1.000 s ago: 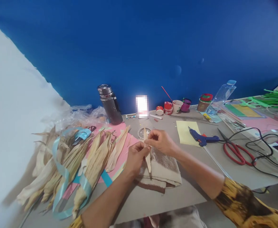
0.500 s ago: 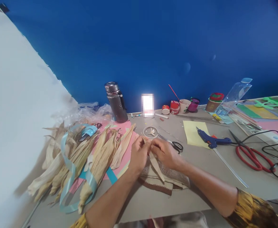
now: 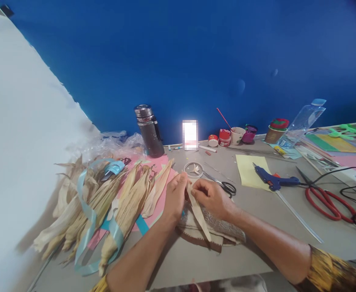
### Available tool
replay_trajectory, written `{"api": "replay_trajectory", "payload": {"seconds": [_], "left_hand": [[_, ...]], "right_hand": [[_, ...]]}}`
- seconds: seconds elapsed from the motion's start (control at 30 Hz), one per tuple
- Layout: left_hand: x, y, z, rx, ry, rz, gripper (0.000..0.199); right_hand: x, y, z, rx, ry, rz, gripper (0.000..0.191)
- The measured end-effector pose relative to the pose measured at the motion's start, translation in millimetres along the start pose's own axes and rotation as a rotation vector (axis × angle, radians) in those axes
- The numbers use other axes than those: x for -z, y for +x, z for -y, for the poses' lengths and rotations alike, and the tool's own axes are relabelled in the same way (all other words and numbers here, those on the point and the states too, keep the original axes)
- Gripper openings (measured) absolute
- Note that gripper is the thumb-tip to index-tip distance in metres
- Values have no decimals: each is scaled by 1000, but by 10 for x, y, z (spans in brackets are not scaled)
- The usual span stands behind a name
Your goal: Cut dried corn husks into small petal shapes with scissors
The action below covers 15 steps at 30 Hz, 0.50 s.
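Observation:
A narrow strip of dried corn husk (image 3: 200, 215) slants down from between my hands over a folded brown cloth (image 3: 228, 227). My left hand (image 3: 175, 198) is closed, thumb up, pinching the strip's upper end. My right hand (image 3: 211, 196) is closed too, its fingertips pressed to the strip's right edge near the top. Just beyond them lies a roll of tape (image 3: 184, 170) with a small pale husk flower (image 3: 196, 168) inside its ring. Black-handled scissors (image 3: 228, 188) rest close behind my right hand.
At the left lie dried corn husks (image 3: 132, 205) and a light-blue ribbon (image 3: 88, 209). A dark flask (image 3: 150, 136) stands behind them. To the right are a blue glue gun (image 3: 275, 179), red-handled scissors (image 3: 327, 205) and black cords. Paint pots (image 3: 224, 140) line the wall.
My hands have drawn slightly apart at the top of the husk strip, showing more of it. The strip's lower tip has shifted slightly down.

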State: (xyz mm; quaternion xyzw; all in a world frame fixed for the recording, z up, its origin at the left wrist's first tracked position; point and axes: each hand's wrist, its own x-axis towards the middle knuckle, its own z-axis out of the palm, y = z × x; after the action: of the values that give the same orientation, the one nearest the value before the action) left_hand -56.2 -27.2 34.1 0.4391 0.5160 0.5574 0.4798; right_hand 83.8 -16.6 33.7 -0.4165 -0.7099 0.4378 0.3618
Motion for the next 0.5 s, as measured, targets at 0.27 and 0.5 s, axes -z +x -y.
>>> {"api": "replay_trajectory", "payload": {"seconds": [0.27, 0.5], "left_hand": [[-51, -97, -52, -104, 154, 129, 44], [-93, -126, 20, -168, 217, 194, 38]], "right_hand": [[59, 33, -24, -5, 72, -118, 34], [65, 88, -47, 6, 112, -159, 44]]}}
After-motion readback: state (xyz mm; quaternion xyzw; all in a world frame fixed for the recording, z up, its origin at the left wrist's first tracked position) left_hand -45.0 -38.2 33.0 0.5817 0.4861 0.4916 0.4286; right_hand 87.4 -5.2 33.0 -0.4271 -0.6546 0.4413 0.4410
